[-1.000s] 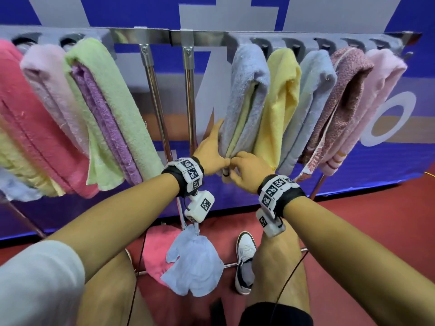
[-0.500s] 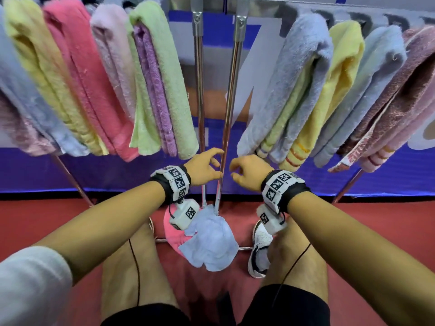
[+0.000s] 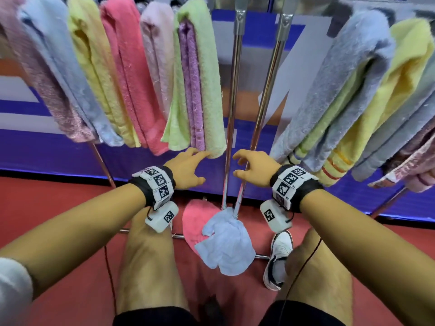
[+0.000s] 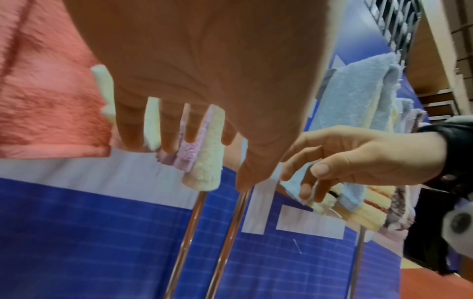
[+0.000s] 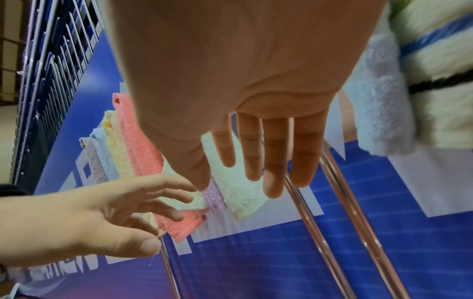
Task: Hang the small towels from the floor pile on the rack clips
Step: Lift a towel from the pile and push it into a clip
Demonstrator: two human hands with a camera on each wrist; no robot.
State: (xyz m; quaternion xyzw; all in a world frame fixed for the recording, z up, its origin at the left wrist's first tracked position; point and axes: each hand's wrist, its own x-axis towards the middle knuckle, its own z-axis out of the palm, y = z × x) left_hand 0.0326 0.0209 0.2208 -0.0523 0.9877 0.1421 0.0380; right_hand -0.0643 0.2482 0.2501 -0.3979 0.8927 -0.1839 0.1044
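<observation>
The fingers [image 3: 200,154] of the left hand [image 3: 186,169] were spread and relaxed, holding nothing, their tips at or just short of the lower end of the hanging green towel [image 3: 207,90]; whether they touched it could not be told. The right hand [image 3: 254,169] was likewise loose and empty, fingers gently curved near the two metal rack posts [image 3: 231,114]. Both hands hovered above the person's bare legs and a white shoe [image 3: 279,257].

Below and between the hands, the floor pile lay on the red floor [image 3: 58,231] by the foot of the posts: a crumpled pale blue towel [image 3: 226,243] resting on top of a pink towel [image 3: 195,217].

Farther off, the rack [image 3: 259,3] carried a full row of folded towels on both sides, hung from clips at the top bar, with the blue-and-white wall [image 3: 164,172] behind.

The step in hand appeared to be the reach between hangings, with two towels left to pick up. The next move would call for lowering a hand to the pile, pinching the pale blue towel at an edge so it lifted clear of the pink one, then finding a free clip.
</observation>
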